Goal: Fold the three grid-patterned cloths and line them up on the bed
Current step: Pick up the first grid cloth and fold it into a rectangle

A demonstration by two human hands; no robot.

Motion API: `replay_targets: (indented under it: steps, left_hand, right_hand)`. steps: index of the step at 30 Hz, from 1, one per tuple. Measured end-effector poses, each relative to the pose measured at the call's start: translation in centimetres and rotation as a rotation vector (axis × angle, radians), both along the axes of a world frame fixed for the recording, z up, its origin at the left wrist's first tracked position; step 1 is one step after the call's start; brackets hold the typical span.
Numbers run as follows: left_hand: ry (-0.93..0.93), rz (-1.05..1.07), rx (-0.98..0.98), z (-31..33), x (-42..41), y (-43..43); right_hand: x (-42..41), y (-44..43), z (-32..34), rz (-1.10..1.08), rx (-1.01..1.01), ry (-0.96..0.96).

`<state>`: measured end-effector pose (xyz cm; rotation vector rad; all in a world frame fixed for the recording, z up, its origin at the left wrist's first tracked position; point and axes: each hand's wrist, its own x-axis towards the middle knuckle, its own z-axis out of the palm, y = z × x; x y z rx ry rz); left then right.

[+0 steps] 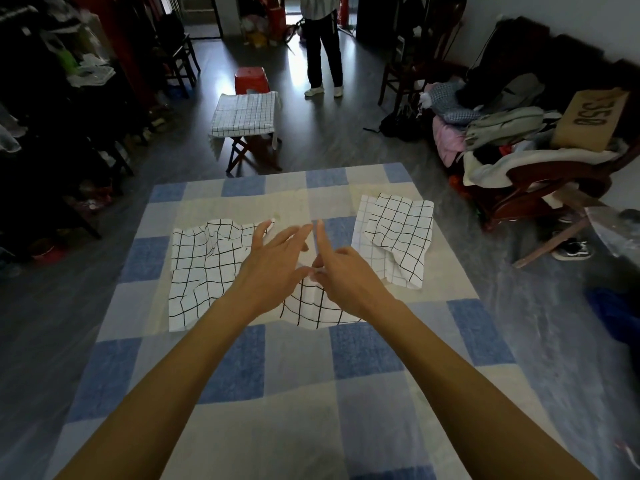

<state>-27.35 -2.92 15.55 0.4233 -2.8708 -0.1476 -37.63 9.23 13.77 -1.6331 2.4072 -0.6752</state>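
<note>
A large white cloth with a black grid (204, 271) lies spread and wrinkled on the bed (298, 393), left of centre. My left hand (273, 261) hovers over its right part with the fingers spread and straight. My right hand (343, 275) is beside it, index finger straight, the other fingers curled, the thumb pinching a raised bit of this cloth. A second black-grid cloth (401, 233) lies crumpled at the bed's far right. A finer-grid cloth (361, 223) shows from under its left edge.
The bed has a blue and cream checked sheet. Beyond its far edge a folding stool draped in a grid cloth (246, 114) stands before a red stool (251, 79). A person (323, 46) stands farther back. A chair piled with clothes (512, 140) is to the right, clothes racks to the left.
</note>
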Motion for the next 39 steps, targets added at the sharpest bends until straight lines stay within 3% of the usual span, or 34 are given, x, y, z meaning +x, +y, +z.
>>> replay_targets:
  steps: [5, 11, 18, 26, 31, 35, 37, 39]
  left_hand:
    - [-0.137, -0.096, -0.152, -0.6, 0.6, -0.7]
    - [0.047, 0.012, -0.061, -1.0, 2.1, -2.5]
    - [0.030, 0.089, 0.218, -1.9, 3.0, -2.7]
    - [0.050, 0.238, 0.484, -3.7, 2.5, -2.6]
    - [0.203, 0.254, 0.485, -3.1, 2.0, -2.9]
    - [0.296, 0.191, 0.491, -2.1, 2.2, -3.3]
    - [0.318, 0.160, 0.500, -1.5, 2.4, -3.3]
    - [0.339, 0.117, 0.517, -1.1, 2.6, -3.6]
  right_hand:
    - [0.1, -0.4, -0.1, -0.019, 0.030, -0.004]
    - [-1.4, 1.3, -0.3, -0.096, 0.073, 0.012]
    - [-1.5, 0.5, -0.5, -0.293, -0.222, -0.438]
    - [-0.7, -0.1, 1.3, -0.223, -0.394, -0.555]
    - [-0.6, 0.4, 1.5, -0.013, -0.111, -0.587]
    - [-0.3, 0.1, 1.4, -0.048, 0.004, -0.743]
    - [-0.3, -0.3, 1.0, -0.090, 0.002, -0.664]
    - [-0.7, -0.6, 0.3, -0.155, -0.014, -0.436]
